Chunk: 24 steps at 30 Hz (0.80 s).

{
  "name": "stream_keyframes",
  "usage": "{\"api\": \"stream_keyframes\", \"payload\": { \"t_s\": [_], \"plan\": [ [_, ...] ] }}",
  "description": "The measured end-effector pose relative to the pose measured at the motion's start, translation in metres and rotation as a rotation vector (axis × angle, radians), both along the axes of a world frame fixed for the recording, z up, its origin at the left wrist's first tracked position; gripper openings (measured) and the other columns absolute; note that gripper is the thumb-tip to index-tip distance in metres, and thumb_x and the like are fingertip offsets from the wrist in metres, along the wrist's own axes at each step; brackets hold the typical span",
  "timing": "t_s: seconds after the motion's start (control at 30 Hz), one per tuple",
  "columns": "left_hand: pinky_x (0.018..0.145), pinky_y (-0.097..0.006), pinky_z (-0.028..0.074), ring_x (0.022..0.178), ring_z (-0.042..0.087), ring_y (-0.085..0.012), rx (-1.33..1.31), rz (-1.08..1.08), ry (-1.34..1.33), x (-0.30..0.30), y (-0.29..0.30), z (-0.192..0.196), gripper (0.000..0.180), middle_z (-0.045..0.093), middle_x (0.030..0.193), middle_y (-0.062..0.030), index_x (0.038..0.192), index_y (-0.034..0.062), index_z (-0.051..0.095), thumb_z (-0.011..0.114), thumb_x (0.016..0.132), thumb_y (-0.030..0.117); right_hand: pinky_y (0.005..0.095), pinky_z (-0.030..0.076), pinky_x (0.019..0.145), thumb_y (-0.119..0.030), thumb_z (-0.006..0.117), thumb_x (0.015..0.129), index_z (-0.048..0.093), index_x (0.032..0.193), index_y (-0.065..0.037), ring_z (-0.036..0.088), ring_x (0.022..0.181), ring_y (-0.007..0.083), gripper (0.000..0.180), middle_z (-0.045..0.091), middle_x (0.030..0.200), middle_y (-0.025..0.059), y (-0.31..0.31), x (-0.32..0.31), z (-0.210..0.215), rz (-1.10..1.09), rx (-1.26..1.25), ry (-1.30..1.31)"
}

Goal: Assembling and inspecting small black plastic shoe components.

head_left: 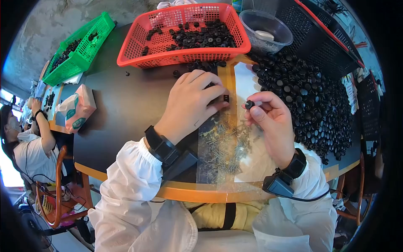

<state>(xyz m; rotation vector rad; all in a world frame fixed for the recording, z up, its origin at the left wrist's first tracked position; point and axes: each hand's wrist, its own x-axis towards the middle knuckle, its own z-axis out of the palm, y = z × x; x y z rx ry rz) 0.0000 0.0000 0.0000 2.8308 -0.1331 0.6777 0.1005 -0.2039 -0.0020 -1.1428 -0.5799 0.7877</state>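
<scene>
My right hand pinches a small round black knob between thumb and fingers, and a bit of shiny metal shows at its side. To its left, my left hand is bent with thumb and fingertips closed around a small black piece, mostly hidden by the fingers. Just below both hands lies a loose heap of thin metal screws or pins on clear plastic. Beside my right hand rises a big pile of black knobs.
A red basket with black parts stands at the back, a green basket to its left. Behind the pile are a clear tub and black crates. A tissue pack lies left on the dark table. Another person sits far left.
</scene>
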Motion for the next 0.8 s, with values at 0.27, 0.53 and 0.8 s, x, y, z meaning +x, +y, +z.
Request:
{"api": "stream_keyframes", "payload": {
  "t_s": [0.27,0.53,0.8],
  "plan": [
    [0.09,-0.035,0.05,0.1,0.064,-0.0254,-0.612,-0.17,-0.114,-0.016,-0.016,0.005,0.03,0.068,0.106,-0.0108,0.107,0.0028,0.068,0.077,0.079,0.004,0.0236,0.054,0.08,0.004,0.072,0.084,0.063,0.106,0.0,0.062,0.087,0.0094,0.024,0.063,0.098,0.0031,0.005,-0.006,0.001,-0.115,-0.02,-0.281],
    [0.085,-0.032,0.05,0.096,0.064,-0.0214,-0.749,-0.212,-0.074,-0.02,-0.027,0.008,0.031,0.067,0.11,-0.0123,0.108,0.0012,0.067,0.077,0.08,0.002,0.026,0.055,0.08,-0.001,0.076,0.081,0.066,0.101,-0.001,0.064,0.093,0.0112,0.023,0.065,0.101,0.0044,0.001,-0.007,0.005,-0.121,-0.028,-0.402],
    [0.082,-0.03,0.051,0.094,0.063,-0.0197,-0.771,-0.188,-0.052,-0.021,-0.028,0.009,0.031,0.067,0.108,-0.0131,0.108,-0.0004,0.067,0.077,0.079,0.002,0.0259,0.054,0.078,-0.002,0.077,0.08,0.067,0.099,-0.001,0.065,0.091,0.0114,0.022,0.066,0.099,0.0045,0.0,-0.007,0.006,-0.127,-0.025,-0.42]
  ]
}}
